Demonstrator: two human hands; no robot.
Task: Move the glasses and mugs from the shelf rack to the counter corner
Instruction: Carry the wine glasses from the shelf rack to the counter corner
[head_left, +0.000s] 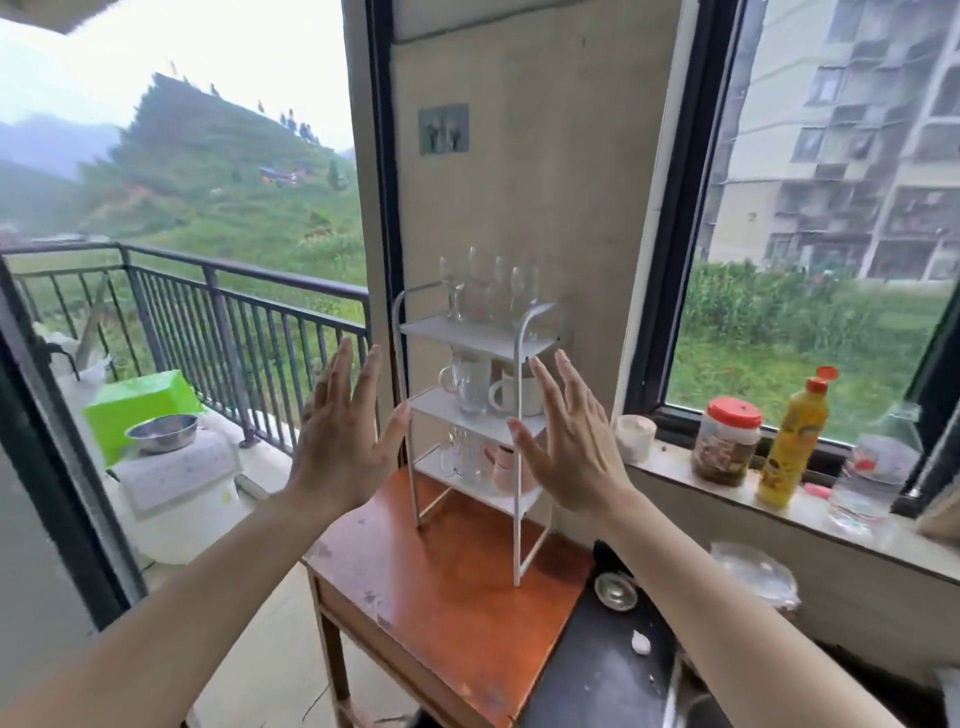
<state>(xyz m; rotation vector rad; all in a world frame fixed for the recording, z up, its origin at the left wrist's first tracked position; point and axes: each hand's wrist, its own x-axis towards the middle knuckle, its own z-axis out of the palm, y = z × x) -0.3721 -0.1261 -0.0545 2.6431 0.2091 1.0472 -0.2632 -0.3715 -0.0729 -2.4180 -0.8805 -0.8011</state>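
A white three-tier shelf rack (519, 467) stands on a small wooden table (447, 587). Several clear stemmed glasses (483, 286) crowd its top tier. A glass mug (465, 384) and a white mug (511, 395) sit on the middle tier. On the bottom tier are another glass mug (460, 457) and a pink mug (506, 465), partly hidden by my right hand. My left hand (340, 431) is raised left of the rack, fingers straight, holding nothing. My right hand (563, 441) is raised in front of the rack's right side, also spread and empty.
A dark counter (613, 654) lies to the right of the table with a small metal dish (615, 592). The window sill holds a red-lidded jar (727, 447), a yellow bottle (792, 447) and a clear plastic bottle (867, 478). A balcony railing (234, 312) runs behind on the left.
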